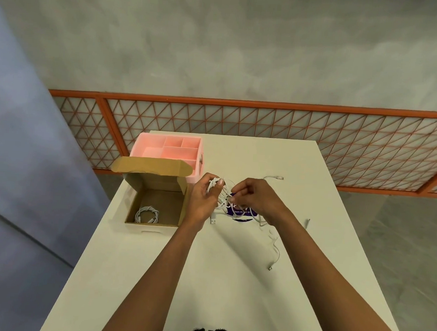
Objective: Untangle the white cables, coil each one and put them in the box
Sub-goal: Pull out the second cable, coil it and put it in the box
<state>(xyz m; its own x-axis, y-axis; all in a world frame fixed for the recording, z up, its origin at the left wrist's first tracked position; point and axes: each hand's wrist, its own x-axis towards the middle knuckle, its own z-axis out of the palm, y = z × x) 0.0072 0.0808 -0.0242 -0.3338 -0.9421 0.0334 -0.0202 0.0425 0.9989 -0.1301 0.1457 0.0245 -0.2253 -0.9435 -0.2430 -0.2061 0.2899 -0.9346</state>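
My left hand [204, 199] grips a bundle of white cable loops [222, 194] above the table, just right of the cardboard box [159, 179]. My right hand [255, 197] pinches a strand of the same cable at the loops. A USB plug [213, 220] hangs below the left hand. One coiled white cable [146, 214] lies inside the open box. Loose white cable [275, 249] trails over the table to the right, with connectors at the far end [278, 177] and the near end [270, 268].
A pink divided organiser [146, 144] stands behind the box at the white table's [230, 282] far left. A purple sticker [240, 214] lies under the cables. An orange lattice railing [266, 127] runs behind the table.
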